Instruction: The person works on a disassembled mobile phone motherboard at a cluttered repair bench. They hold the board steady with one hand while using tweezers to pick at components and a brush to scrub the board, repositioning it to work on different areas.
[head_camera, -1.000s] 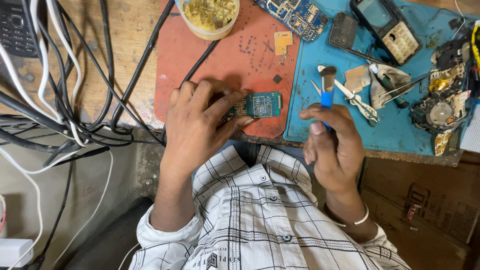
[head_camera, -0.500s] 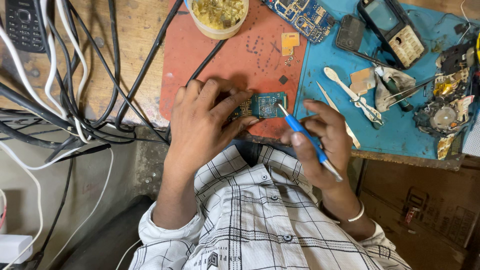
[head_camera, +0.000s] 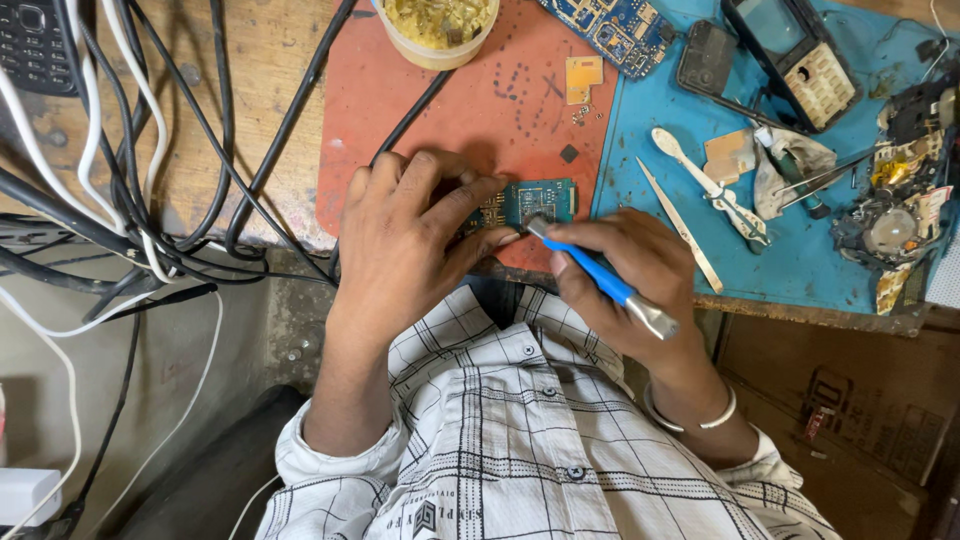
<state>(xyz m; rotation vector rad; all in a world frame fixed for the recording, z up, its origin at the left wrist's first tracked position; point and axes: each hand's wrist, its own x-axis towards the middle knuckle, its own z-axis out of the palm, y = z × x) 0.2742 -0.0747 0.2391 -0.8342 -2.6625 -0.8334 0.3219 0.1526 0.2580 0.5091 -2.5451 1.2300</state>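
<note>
Hands meet over a small green circuit board lying near the front edge of the red mat. Left hand lies palm down w/ fingers curled over the board's left end, thumb and fingertips pinning it to the mat. Right hand is closed round a blue-handled tool, pen-style grip; tool's metal tip touches the board's lower right part, metal back end sticks out past the knuckles. White bangle on the right wrist. Checked shirt sleeves below both arms.

Beyond the board, at the mat's far edge, a round tub w/ yellowish stuff inside. Small tan square piece and a tiny dark chip lie on the red mat, well apart from the hands. Blue mat to the right holds a white plastic pry tool, a thin flat stick just beside the right hand, a blue circuit board, an opened phone, and a heap of scrap parts at the far right. Black and white cables sprawl over the wooden bench at left.
</note>
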